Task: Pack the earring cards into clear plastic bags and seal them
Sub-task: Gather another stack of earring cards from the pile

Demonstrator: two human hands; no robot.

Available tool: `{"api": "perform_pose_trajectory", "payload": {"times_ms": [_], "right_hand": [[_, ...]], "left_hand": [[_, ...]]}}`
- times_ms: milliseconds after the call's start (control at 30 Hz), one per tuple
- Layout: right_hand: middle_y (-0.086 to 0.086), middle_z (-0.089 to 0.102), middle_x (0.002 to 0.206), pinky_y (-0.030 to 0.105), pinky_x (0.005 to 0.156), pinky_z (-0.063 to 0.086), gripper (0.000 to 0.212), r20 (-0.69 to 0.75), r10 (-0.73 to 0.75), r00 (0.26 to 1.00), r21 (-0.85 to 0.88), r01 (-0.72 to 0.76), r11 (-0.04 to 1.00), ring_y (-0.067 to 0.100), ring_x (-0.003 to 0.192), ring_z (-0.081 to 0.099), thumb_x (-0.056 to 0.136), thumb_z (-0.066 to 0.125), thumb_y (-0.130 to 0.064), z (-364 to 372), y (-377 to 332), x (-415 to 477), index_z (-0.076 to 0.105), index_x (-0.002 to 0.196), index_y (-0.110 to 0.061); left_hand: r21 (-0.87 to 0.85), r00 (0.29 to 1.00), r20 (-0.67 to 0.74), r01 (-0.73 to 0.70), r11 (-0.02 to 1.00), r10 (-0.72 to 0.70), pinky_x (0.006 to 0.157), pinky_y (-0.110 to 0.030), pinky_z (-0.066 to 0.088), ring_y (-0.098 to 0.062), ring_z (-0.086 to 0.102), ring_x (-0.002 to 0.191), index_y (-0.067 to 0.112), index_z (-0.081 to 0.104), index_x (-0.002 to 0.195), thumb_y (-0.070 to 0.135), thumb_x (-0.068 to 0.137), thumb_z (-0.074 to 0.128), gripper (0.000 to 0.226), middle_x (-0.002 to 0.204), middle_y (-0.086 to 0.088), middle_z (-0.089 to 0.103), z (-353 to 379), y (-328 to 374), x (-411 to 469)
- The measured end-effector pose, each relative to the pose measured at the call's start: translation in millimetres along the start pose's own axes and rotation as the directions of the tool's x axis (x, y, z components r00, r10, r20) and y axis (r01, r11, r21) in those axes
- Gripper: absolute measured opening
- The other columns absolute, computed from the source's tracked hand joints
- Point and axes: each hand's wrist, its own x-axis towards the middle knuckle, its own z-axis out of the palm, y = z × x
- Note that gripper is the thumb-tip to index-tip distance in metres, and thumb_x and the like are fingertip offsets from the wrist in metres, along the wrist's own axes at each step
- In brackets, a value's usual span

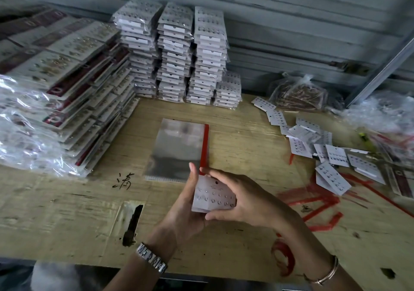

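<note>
A white earring card (212, 195) with rows of small studs sits between both hands above the wooden table (246, 138). My left hand (186, 203) cups it from the left and below, fingers up along its edge. My right hand (242, 198) grips it from the right, fingers over its top and thumb under its lower edge. Just beyond the hands lies a stack of clear plastic bags (177, 149) with a red adhesive strip (205, 147) down its right side. Loose unpacked earring cards (322, 154) are scattered to the right.
Tall stacks of bagged white cards (177, 53) stand at the back centre. Fanned rows of bagged dark-red cards (67, 84) fill the left. A tied bag of brownish pieces (298, 95) and crumpled plastic (385, 116) lie at the back right. Red strips (313, 201) litter the table.
</note>
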Motion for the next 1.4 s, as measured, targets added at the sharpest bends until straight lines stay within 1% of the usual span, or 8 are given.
{"api": "perform_pose_trajectory", "payload": {"times_ms": [400,567,800,867,967,1167,1300,1400], "right_hand": [[-0.018,0.050,0.140,0.025,0.103,0.045,0.094,-0.039,-0.005,0.999,-0.053,0.002,0.999,-0.005,0.122,0.047,0.073,0.065,-0.070,-2.7,-1.0,-2.5,0.016,0.149,-0.045],[-0.018,0.051,0.140,0.026,0.100,0.048,0.089,-0.017,-0.031,0.999,-0.044,0.030,0.999,-0.001,0.121,0.051,0.076,0.065,-0.068,-4.0,-1.9,-2.0,0.018,0.149,-0.047],[-0.018,0.040,0.150,0.011,0.104,0.035,0.097,-0.046,-0.034,0.998,-0.036,0.032,0.999,-0.010,0.129,0.037,0.072,0.066,-0.072,3.4,-1.3,-0.1,0.014,0.150,-0.049],[-0.019,0.040,0.150,0.008,0.102,0.031,0.098,-0.055,-0.039,0.998,-0.012,0.039,0.999,-0.010,0.129,0.037,0.069,0.068,-0.072,5.1,-1.6,0.2,0.014,0.149,-0.053],[-0.021,0.041,0.149,0.015,0.105,0.036,0.096,-0.021,-0.059,0.998,0.043,0.060,0.997,-0.007,0.132,0.040,0.069,0.071,-0.070,6.2,-1.0,-1.7,0.017,0.147,-0.055],[-0.011,0.058,0.129,0.027,0.091,0.053,0.054,-0.022,0.003,1.000,0.333,0.005,0.943,0.002,0.113,0.059,0.091,0.059,-0.050,-8.0,5.2,-4.8,0.051,0.140,-0.029],[-0.012,0.069,0.108,0.021,0.075,0.055,0.026,0.016,0.006,1.000,0.471,-0.013,0.882,0.006,0.098,0.067,0.089,0.071,-0.034,-9.5,5.1,-9.7,0.068,0.114,-0.030],[-0.016,0.068,0.105,0.015,0.073,0.051,0.023,-0.018,-0.018,1.000,0.457,0.024,0.889,0.005,0.096,0.066,0.087,0.073,-0.037,-5.2,5.9,-15.5,0.066,0.108,-0.039]], "left_hand": [[0.024,1.000,0.023,0.008,1.000,-0.009,0.089,-0.040,0.056,-0.032,0.064,0.118,0.008,0.071,0.119,0.085,0.075,0.045,0.092,0.123,-0.019,0.068,5.1,4.2,-2.5],[0.075,0.999,0.001,0.037,0.997,-0.037,0.086,-0.036,0.057,-0.029,0.068,0.112,0.010,0.071,0.119,0.069,0.083,0.062,0.069,0.119,-0.017,0.070,2.8,3.5,-4.1],[0.036,1.000,0.018,0.024,0.999,-0.025,0.092,-0.038,0.055,-0.033,0.062,0.120,0.007,0.067,0.125,0.067,0.084,0.062,0.073,0.127,-0.021,0.065,2.8,5.0,-7.2],[0.028,0.995,0.093,0.034,0.999,-0.037,0.092,-0.039,0.055,-0.032,0.064,0.118,0.008,0.069,0.123,0.058,0.084,0.069,0.064,0.125,-0.020,0.067,2.7,4.8,-9.0],[-0.003,0.985,0.173,0.027,1.000,-0.026,0.085,-0.038,0.057,-0.030,0.069,0.105,0.006,0.074,0.111,0.023,0.072,0.083,0.044,0.113,-0.019,0.071,-1.1,2.4,-11.3],[-0.004,0.947,0.320,0.040,0.999,-0.036,0.097,-0.044,0.050,-0.026,0.065,0.108,0.000,0.061,0.123,0.009,0.072,0.075,0.053,0.109,-0.012,0.070,-2.1,2.8,-15.4],[0.194,0.961,0.270,0.003,0.981,-0.056,0.094,-0.040,0.047,-0.026,0.063,0.108,0.006,0.027,0.146,0.006,0.066,0.073,0.093,0.108,-0.005,0.069,-1.1,0.9,-18.2],[0.413,0.977,0.214,-0.105,0.905,0.016,0.092,-0.034,0.053,-0.023,0.065,0.114,0.022,0.021,0.148,0.003,0.070,0.073,0.096,0.121,0.000,0.070,-3.9,5.6,-21.1]]}}
